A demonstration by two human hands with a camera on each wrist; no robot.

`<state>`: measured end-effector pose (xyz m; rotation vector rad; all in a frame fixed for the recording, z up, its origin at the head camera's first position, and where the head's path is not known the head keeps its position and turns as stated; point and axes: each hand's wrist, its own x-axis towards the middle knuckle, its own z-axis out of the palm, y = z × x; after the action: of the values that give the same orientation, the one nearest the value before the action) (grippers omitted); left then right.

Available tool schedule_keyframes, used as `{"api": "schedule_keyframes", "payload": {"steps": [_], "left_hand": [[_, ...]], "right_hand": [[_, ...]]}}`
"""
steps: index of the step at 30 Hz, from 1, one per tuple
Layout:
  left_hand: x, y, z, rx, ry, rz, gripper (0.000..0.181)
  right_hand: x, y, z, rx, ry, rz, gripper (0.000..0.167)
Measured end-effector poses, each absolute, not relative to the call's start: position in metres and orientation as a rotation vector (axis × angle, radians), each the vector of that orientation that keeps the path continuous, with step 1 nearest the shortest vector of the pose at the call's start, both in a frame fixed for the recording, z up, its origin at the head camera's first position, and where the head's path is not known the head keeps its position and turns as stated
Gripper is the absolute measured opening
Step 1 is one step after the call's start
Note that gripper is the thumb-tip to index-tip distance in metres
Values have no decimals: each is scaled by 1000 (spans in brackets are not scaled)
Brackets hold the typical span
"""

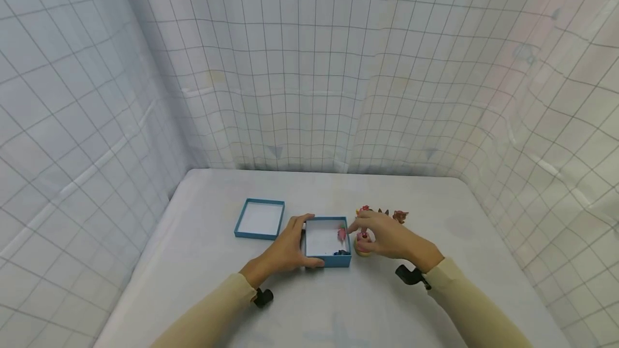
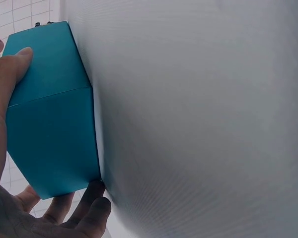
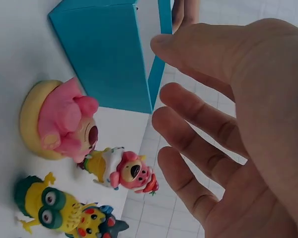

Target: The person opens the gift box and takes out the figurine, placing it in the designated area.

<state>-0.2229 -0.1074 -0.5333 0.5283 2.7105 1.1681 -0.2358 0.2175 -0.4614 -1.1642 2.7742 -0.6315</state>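
Note:
An open blue box stands on the table, with a small pink figurine and a dark blue figurine inside along its right side. My left hand grips the box from the left, thumb on the near wall and fingers at the far side. Just past the right wall is my right hand, its fingers loosely bent with nothing between them. Below it sits a pink bear figurine on a round yellowish base. Beyond that stands a bear figurine with a strawberry hat.
A shallow blue-rimmed lid lies inside up, left of the box. Behind my right hand is a brown figurine. The right wrist view also has a one-piece yellow-and-green goggled figurine and a yellow red-cheeked figurine. Gridded curtains surround the table.

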Motion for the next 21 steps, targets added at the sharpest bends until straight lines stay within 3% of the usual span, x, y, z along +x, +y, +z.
{"api": "schedule_keyframes", "payload": {"steps": [21], "left_hand": [[-225, -108, -536, 546, 2719, 1175, 126]], "right_hand": [[-255, 180, -448, -1331, 2591, -394, 26]]}}
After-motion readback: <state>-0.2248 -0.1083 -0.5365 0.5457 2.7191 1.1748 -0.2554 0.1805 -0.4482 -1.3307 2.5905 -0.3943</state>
